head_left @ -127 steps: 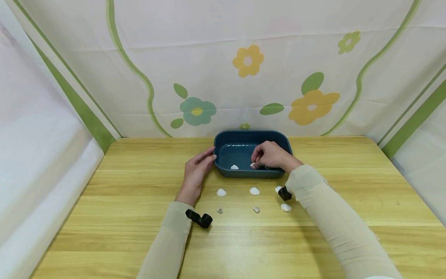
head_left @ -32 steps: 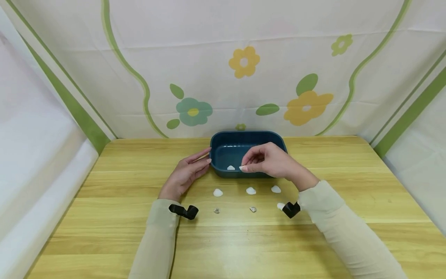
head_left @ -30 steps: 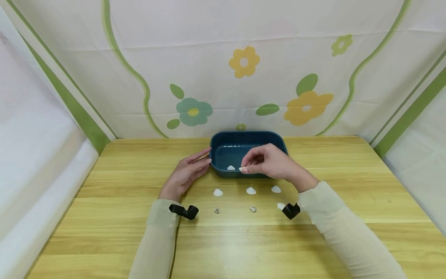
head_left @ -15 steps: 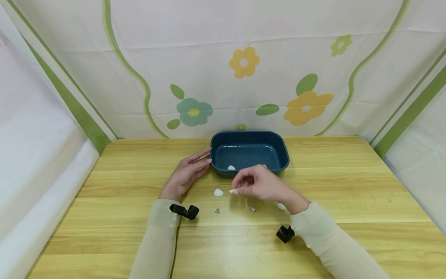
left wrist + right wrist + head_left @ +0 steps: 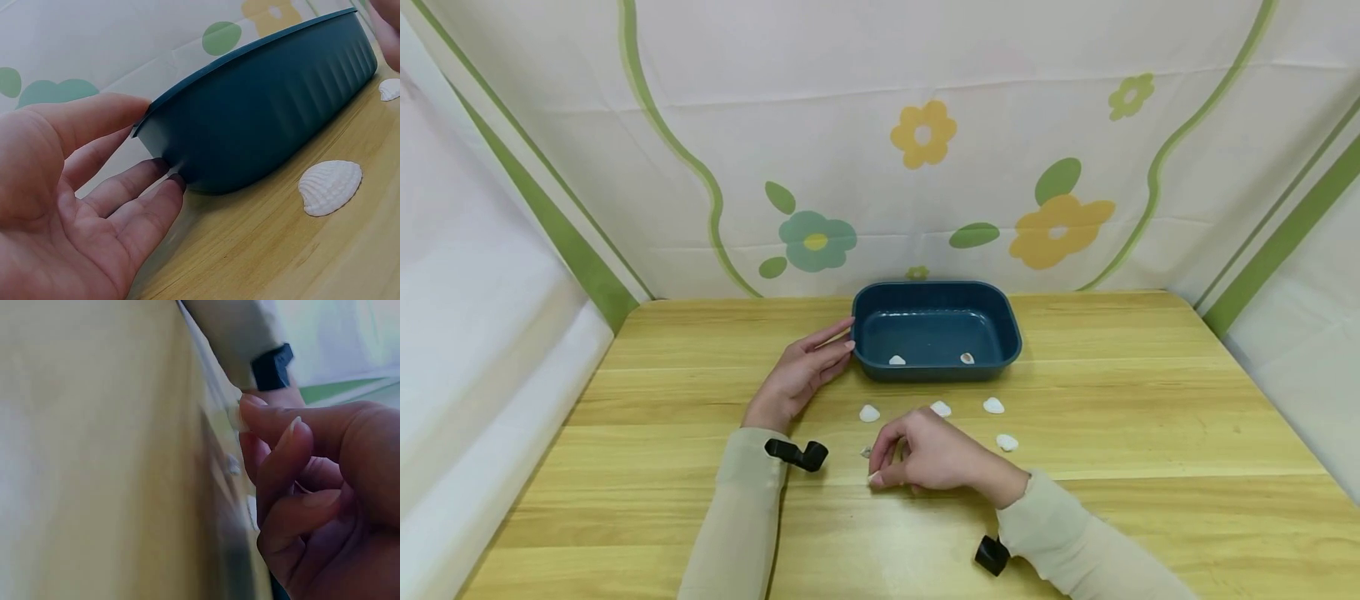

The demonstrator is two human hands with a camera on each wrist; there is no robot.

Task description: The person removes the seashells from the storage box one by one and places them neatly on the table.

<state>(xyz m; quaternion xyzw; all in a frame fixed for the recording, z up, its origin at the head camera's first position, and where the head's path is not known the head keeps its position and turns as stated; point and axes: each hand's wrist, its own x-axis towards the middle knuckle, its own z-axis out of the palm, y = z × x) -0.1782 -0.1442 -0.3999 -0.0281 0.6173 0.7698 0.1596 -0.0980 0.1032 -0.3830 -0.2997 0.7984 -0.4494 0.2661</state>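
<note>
My right hand [image 5: 932,454] hangs low over the table, a small white seashell [image 5: 874,479] pinched between thumb and index finger. In the right wrist view that shell [image 5: 236,419] shows only as a pale edge at the fingertips. At the left end of a dark blue plastic bin [image 5: 936,373], my left hand [image 5: 797,375] touches the wall with loosely stretched fingers. The left wrist view has the thumb at the rim and two fingertips against the side. Inside the bin lie a white shell [image 5: 897,360] and a brownish-white one [image 5: 967,358].
Before the bin lie white shells: a left one [image 5: 869,413], a middle one [image 5: 941,408] partly behind my right hand, and a right one [image 5: 994,406]. Another white shell [image 5: 1007,442] sits nearer me. A small grey shell [image 5: 866,452] is beside my right fingertips. A patterned cloth [image 5: 850,167] hangs behind.
My right hand has lifted the pinched shell out of the bin and brought it toward me and left, over the table. The bin's brownish shell is uncovered. My left hand stays at the bin.
</note>
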